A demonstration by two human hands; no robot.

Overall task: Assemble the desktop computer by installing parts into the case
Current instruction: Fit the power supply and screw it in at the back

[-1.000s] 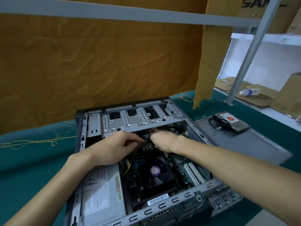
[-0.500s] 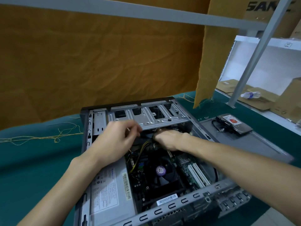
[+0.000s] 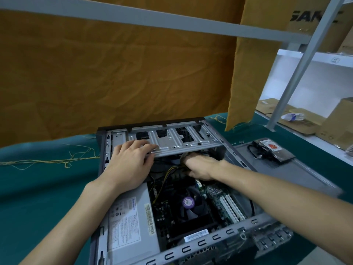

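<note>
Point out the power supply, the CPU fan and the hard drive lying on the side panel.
power supply (image 3: 131,224), head view, on its labelled top face.
CPU fan (image 3: 188,202), head view, on the purple hub sticker.
hard drive (image 3: 275,150), head view, on its top face near the red label.

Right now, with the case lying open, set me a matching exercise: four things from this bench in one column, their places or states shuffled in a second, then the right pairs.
Things
1. power supply
2. hard drive
3. left hand
4. right hand

Places or states
A. lies on the detached side panel, outside the case
B. fingers on the metal drive cage
C. sits in the case's near-left corner
D. grips the cable bundle under the cage

Pairs: 1-C, 2-A, 3-B, 4-D
</note>
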